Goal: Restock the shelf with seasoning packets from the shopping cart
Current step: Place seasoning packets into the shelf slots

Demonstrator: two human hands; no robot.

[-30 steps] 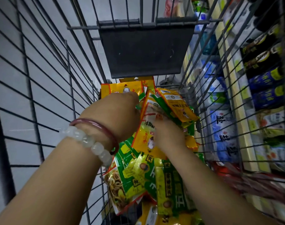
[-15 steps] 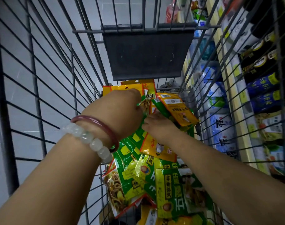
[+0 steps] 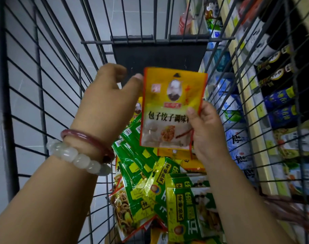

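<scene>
Packet [image 3: 173,110], glossy yellow, red-edged, portrait on front.

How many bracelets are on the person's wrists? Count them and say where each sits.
2, both on the left wrist: a dark red bangle nearer the hand, and a pale beaded bracelet just behind it. The right wrist shows none.
</scene>
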